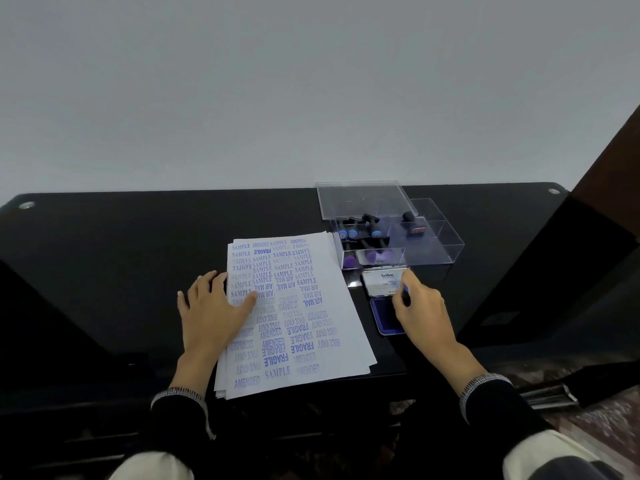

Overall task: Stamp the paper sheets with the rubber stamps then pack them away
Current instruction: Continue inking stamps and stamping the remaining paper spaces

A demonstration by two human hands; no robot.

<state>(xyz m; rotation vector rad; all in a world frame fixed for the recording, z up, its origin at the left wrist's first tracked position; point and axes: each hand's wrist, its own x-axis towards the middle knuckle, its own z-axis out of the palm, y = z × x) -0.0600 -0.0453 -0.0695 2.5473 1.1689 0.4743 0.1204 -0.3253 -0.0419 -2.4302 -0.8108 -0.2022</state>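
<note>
The right hand [420, 306] pinches a dark rubber stamp [406, 295], mostly hidden, over the blue ink pad [382, 315]. The left hand [211, 306] lies flat, fingers spread, on the stacked paper sheets [311, 323], which rest on a glossy black surface [121, 254]. More stamps sit in a clear plastic box [433, 244].

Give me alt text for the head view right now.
The right hand presses a rubber stamp onto an open blue ink pad, while the left hand lies flat on a stack of stamped paper sheets. Behind the pad, a clear box holds more stamps.
</note>
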